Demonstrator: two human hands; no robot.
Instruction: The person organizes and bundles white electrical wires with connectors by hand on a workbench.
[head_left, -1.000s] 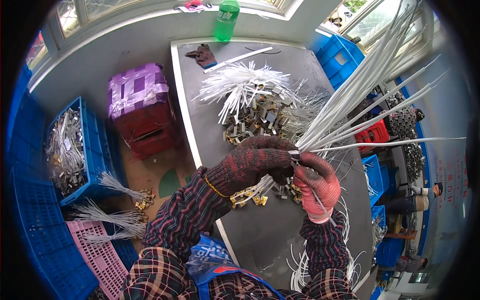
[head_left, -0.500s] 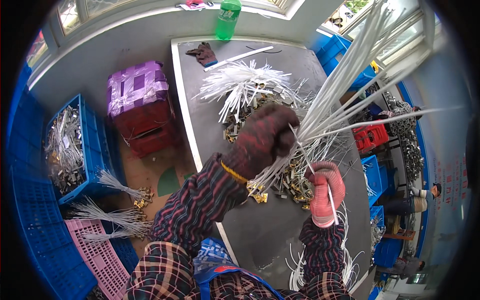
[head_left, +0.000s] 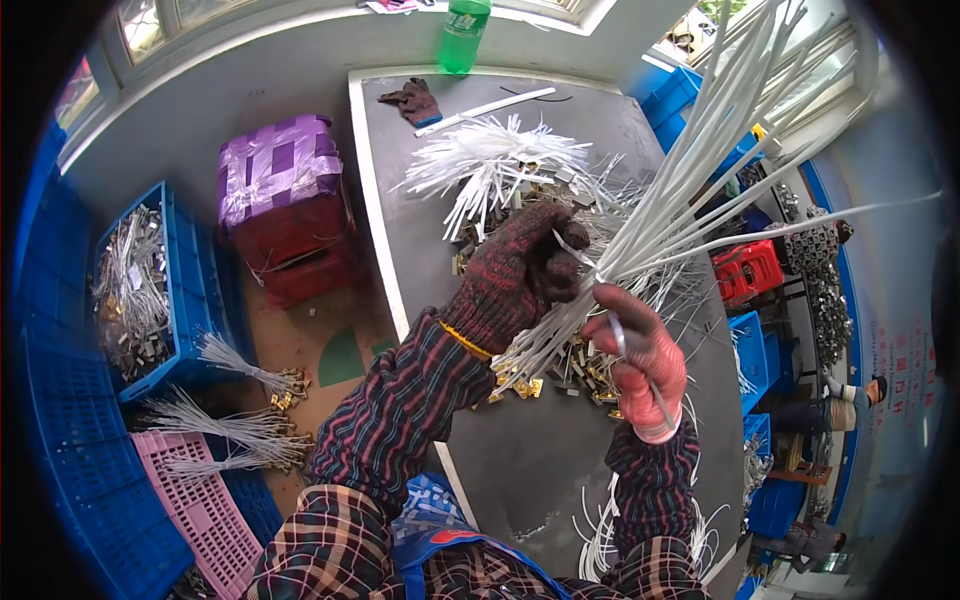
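Note:
A thick bundle of white wires (head_left: pixel 680 190) fans out to the upper right, its lower ends pointing down toward brass-coloured metal pieces (head_left: pixel 530 388) on the table. My left hand (head_left: pixel 522 262), in a dark maroon knit glove, is closed round the bundle's lower part, with a white strand looped by its thumb. My right hand (head_left: pixel 645 365), in a pink-red glove, is just right of the bundle. Its curled fingers hold a white strand (head_left: pixel 620 338) across the palm, while the index finger reaches toward the narrow, gathered point of the bundle.
On the grey table (head_left: pixel 520 470) lie a pile of white wires (head_left: pixel 500 160), a spare glove (head_left: pixel 412 102) and a white stick (head_left: pixel 485 112). A green bottle (head_left: pixel 463 40) stands behind. Left are a purple-topped box (head_left: pixel 280 175), a blue crate (head_left: pixel 190 290) and a pink basket (head_left: pixel 205 490).
My right hand has moved up against the bundle, its index finger now extended. The strand that ran taut between the hands is slacker. My left hand has shifted slightly left, its thumb side lifted.

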